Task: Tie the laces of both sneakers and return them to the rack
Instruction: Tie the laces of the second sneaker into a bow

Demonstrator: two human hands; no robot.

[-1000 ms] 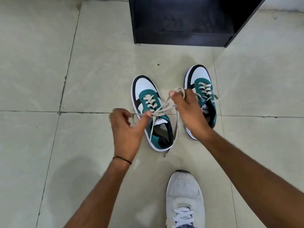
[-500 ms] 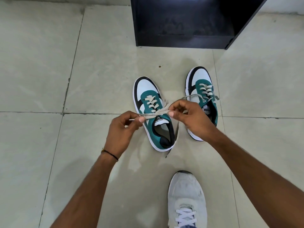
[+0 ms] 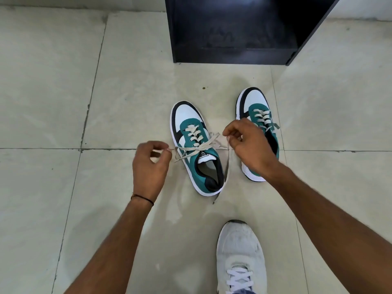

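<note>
Two teal, white and black sneakers stand on the tiled floor, toes pointing away from me. The left sneaker [image 3: 196,149] has beige laces [image 3: 198,147] drawn out sideways into a crossed knot over its tongue. My left hand [image 3: 150,164] pinches the lace on the sneaker's left side. My right hand [image 3: 248,145] pinches the lace on its right side, and partly hides the right sneaker [image 3: 257,115]. A loose lace end [image 3: 224,179] trails along the left sneaker's right side to the floor. The black rack [image 3: 233,32] stands open beyond the shoes.
My own white shoe [image 3: 240,255] is planted on the floor at the bottom, just below the left sneaker. Pale floor tiles [image 3: 63,81] with dark grout lines spread to the left and right of the rack.
My hands have moved apart, the left going left and the right going right, drawing the laces taut across the left sneaker where earlier they met close over its tongue.
</note>
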